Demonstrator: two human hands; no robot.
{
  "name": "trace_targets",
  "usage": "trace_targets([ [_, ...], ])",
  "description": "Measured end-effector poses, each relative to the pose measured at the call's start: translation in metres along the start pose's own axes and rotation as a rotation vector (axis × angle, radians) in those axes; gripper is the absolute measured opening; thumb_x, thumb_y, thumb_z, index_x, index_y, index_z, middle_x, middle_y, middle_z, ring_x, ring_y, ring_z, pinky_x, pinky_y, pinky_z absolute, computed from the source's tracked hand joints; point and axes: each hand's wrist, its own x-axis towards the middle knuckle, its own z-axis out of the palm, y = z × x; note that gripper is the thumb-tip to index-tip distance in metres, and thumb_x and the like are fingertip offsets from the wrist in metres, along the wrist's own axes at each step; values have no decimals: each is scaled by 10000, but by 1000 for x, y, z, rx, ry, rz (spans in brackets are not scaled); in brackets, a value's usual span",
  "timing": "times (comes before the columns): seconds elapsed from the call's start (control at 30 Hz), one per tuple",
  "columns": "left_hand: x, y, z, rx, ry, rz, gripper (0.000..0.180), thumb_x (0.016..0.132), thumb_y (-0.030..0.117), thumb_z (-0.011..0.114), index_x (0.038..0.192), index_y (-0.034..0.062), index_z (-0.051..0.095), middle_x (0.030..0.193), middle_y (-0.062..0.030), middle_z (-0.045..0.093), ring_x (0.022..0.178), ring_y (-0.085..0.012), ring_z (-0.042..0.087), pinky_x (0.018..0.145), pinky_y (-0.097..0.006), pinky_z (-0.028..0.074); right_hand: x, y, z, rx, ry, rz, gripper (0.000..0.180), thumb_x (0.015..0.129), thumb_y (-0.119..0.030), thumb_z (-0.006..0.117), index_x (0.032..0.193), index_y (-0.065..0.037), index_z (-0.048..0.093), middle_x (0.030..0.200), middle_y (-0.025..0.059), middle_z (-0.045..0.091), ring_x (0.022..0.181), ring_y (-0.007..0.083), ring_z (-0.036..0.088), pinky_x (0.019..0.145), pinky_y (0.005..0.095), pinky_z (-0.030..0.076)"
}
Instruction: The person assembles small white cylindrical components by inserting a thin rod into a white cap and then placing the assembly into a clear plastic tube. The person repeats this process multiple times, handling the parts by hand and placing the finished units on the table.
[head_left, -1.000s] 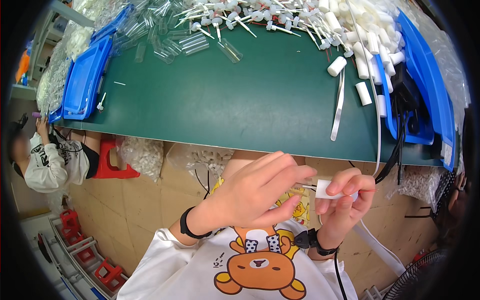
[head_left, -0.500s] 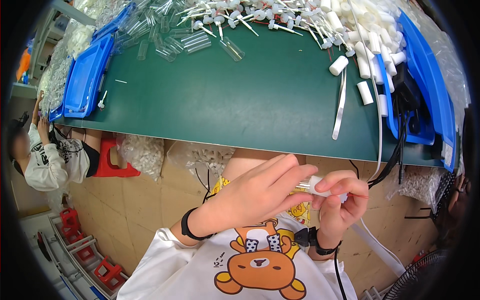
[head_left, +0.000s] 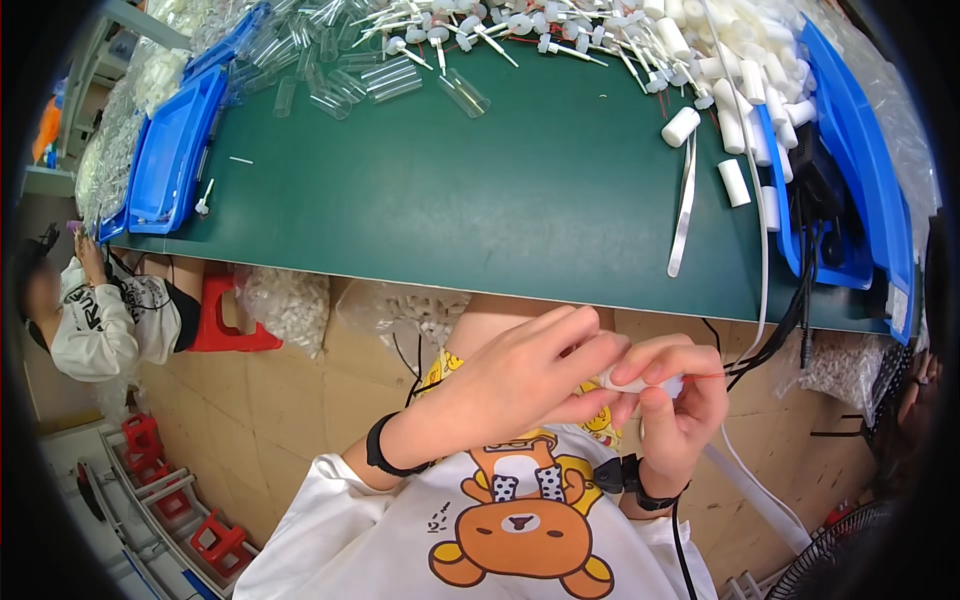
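Both hands, the left hand [head_left: 520, 375] and right hand [head_left: 675, 400], are pinching a small white cap [head_left: 635, 381] between closed fingers. Assembly appears underway; seating it squarely likely comes next.

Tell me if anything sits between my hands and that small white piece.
Nothing visible does: the left hand and right hand both already pinch the white piece, held below the table edge.

Two blue trays [head_left: 170, 160] [head_left: 850, 150], one green table [head_left: 500, 190], one red stool [head_left: 225, 320], two black wristbands [head_left: 378, 455] [head_left: 650, 492].

Both hands [head_left: 600, 385] around white piece [head_left: 628, 381]
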Motion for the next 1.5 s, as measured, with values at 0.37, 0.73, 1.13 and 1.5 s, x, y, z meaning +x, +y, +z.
trace_targets([
  [0.37,-2,9,0,-144,-32,-76,307,782,173,637,959,3,453,846,-99,456,770,-273,507,687,-357,430,-4,4,3,-93,13,42,190,846,-143,598,894,-16,466,871,178,605,754,186,598,632,264,497],
  [0.73,-8,9,10,-100,8,-104,384,787,115,607,1098,-3,415,899,-144,469,816,-306,512,728,-372,431,-7,16,1,-34,2,91,138,820,-22,588,941,1,525,1015,181,624,894,185,553,807,317,440],
  [1.13,-8,16,11,-190,68,-188,330,793,137,603,1057,-4,464,928,-150,523,804,-319,543,691,-366,457,-6,19,1,77,-28,106,211,918,-202,493,895,3,537,1071,213,589,874,185,536,758,286,434],
  [1.5,-13,20,5,-241,-113,-352,289,844,193,544,1023,5,418,815,-174,539,685,-345,551,607,-386,439,-6,38,4,-109,-104,-52,322,920,-261,458,973,21,604,1197,198,531,1062,226,469,853,339,401],
])
